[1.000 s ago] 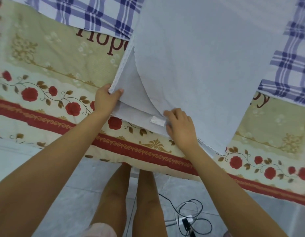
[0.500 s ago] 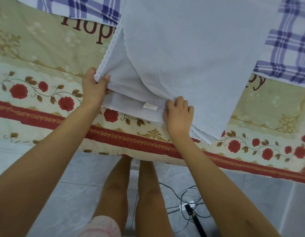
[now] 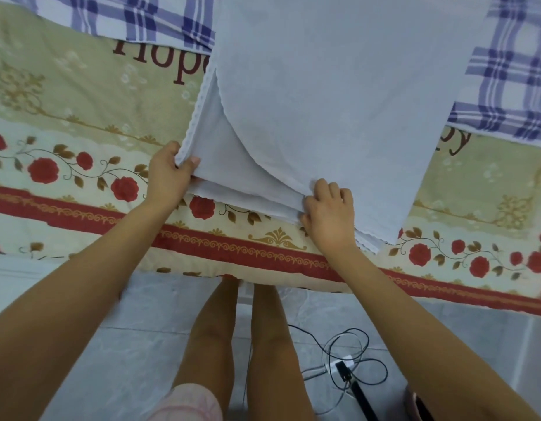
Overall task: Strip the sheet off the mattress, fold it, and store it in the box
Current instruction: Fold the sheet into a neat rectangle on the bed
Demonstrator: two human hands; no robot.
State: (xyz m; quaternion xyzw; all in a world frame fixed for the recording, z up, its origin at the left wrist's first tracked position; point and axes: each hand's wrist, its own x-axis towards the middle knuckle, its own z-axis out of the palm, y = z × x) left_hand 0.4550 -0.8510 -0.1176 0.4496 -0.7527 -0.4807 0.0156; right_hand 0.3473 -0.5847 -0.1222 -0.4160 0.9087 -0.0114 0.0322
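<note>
White sheet (image 3: 339,101), stacked in several layers, needs care at its near edge. Judging by how it lies, this fold will go well if both hands bring their corners level, pull the layers taut between them and match the scalloped hems before the next fold goes over. The loose curved flap on top could slip and leave a crooked bundle.

The left hand (image 3: 169,174) pinches the sheet's left corner, with the thumb on top of the scalloped hem and the fingers hidden under the cloth. The right hand (image 3: 330,211) is curled onto the near folded edge and grips the layers, its thumb at the fold.

Partly folded, the sheet lies on the flowered mattress (image 3: 65,117) and stretches away from the hands toward the top of the view. A blue checked cloth (image 3: 141,19) shows beneath it on either side; I cannot tell whether it is part of the same sheet. The person stands at the mattress's near edge on a grey tiled floor (image 3: 126,344), where a coiled cable (image 3: 348,360) lies by the right leg. No box is in view.
</note>
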